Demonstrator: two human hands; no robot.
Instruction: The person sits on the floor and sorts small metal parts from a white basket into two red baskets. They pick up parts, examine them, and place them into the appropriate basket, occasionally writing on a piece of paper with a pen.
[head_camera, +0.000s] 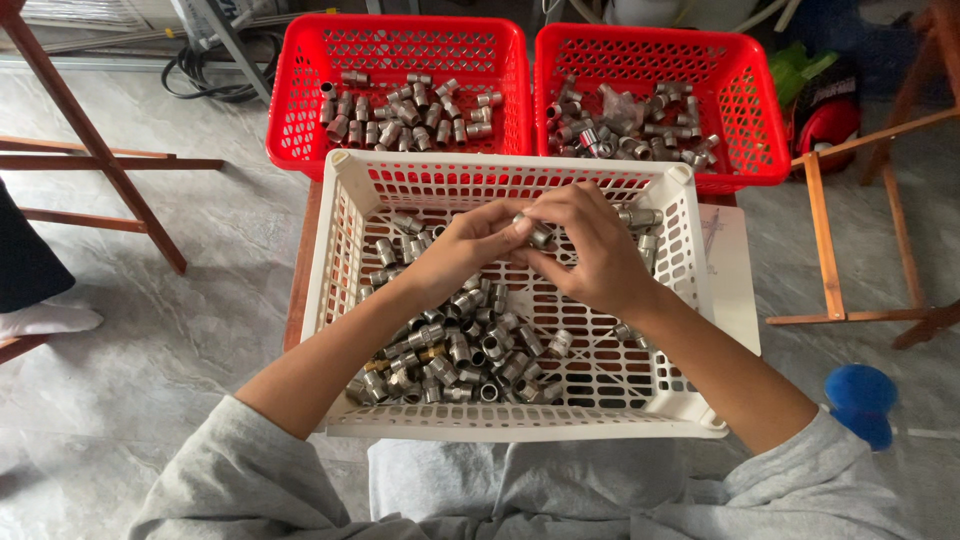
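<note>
You have three baskets in front of you: one white basket (345, 300) at the centre of the frame and two red ones, the left red basket (290, 110) at upper centre-left and the right red basket (765, 120) at upper centre-right. Each holds a heap of small metal sleeves, too many and too overlapped to count. One metal sleeve (540, 234) sits between your two hands, left hand (470, 250) and right hand (590, 250). One blue round object (860, 400) lies at lower right.
</note>
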